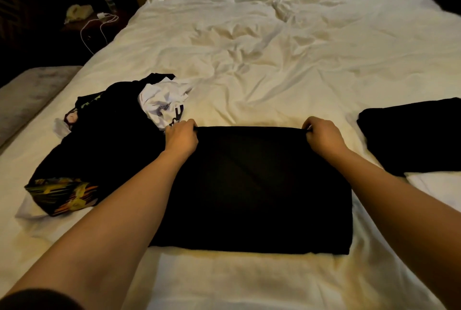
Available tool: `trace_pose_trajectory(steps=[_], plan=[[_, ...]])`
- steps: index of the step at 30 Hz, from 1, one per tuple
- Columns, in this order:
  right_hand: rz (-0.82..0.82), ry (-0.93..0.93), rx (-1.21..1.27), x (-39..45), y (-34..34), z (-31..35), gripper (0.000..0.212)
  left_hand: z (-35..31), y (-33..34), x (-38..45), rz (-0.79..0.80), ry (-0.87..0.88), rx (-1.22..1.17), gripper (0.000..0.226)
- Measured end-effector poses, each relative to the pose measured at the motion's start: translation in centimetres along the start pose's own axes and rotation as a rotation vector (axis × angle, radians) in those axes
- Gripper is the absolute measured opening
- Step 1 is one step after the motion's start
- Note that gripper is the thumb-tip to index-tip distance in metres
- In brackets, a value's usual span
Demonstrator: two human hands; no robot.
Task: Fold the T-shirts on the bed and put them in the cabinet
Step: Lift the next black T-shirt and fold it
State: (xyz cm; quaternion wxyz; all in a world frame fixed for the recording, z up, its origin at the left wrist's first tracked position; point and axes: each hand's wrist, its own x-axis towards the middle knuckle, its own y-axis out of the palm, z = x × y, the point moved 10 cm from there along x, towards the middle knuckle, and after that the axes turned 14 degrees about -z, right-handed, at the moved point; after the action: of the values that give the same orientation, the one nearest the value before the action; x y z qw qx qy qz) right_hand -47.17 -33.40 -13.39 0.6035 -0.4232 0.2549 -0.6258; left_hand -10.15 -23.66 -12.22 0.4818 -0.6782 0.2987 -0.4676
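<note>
If one hand lets go early, fold goes crooked. Black T-shirt (252, 185) flat on bed (274, 65), frame centre. Left hand (180, 137) and right hand (323, 136) pinch far corners. Messy pile (104, 135) at left could snag.

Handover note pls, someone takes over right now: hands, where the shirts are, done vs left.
Left hand and right hand each pinch a far corner of the black T-shirt, laid flat and partly folded on the bed.
Done: one folded black shirt at right, a white one beside it.
Left: finish this fold, fold the unfolded pile at left, take all to the cabinet, not in view.
</note>
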Motion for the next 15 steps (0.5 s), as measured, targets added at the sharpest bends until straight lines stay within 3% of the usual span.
trace_pose_trajectory(steps=[4,7,11,15], plan=[[-0.038,0.14,0.171,-0.8,-0.3,-1.0,0.027,-1.4,-0.5,-0.8,-0.08,0.032,-0.014,0.037],[-0.07,0.199,0.26,-1.8,-1.0,-1.6,0.054,-4.1,-1.6,-2.3,-0.163,0.13,-0.097,0.048],[-0.109,0.124,0.194,-3.5,-1.7,-2.3,0.091,-9.0,-1.9,-4.8,-0.143,0.29,-0.25,0.034],[-0.109,0.013,0.053,-4.5,-1.8,-2.8,0.068,-13.8,-1.9,-7.4,-0.086,0.42,-0.316,0.036]])
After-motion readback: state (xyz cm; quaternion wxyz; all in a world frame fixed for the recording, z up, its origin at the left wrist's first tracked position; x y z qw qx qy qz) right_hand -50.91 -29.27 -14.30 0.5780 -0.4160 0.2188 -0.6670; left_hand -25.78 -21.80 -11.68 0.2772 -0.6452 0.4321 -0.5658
